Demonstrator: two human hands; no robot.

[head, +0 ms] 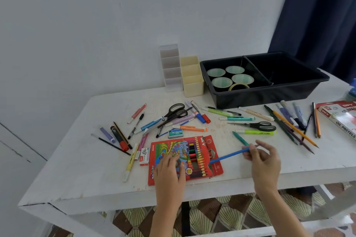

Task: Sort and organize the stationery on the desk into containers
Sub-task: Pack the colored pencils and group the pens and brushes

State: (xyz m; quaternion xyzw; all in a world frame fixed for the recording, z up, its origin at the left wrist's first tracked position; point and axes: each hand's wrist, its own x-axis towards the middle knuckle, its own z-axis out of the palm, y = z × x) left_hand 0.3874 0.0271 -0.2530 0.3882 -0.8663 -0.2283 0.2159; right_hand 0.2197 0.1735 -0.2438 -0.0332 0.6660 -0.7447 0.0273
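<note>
On the white desk point(86, 159) the left hand point(169, 169) lies flat, fingers straight, on the red colour pencil box point(167, 148). The box is open at its right flap and shows a row of pencils. Just right of it the right hand point(264, 161) pinches a blue pencil point(227, 155) between thumb and fingertips, the pencil's other end reaching the flap. At the wall stand a clear divided organizer point(171, 69), a cream organizer point(192, 76) touching it, then a black tray point(269, 92) whose left compartment holds tape rolls point(234, 69).
</note>
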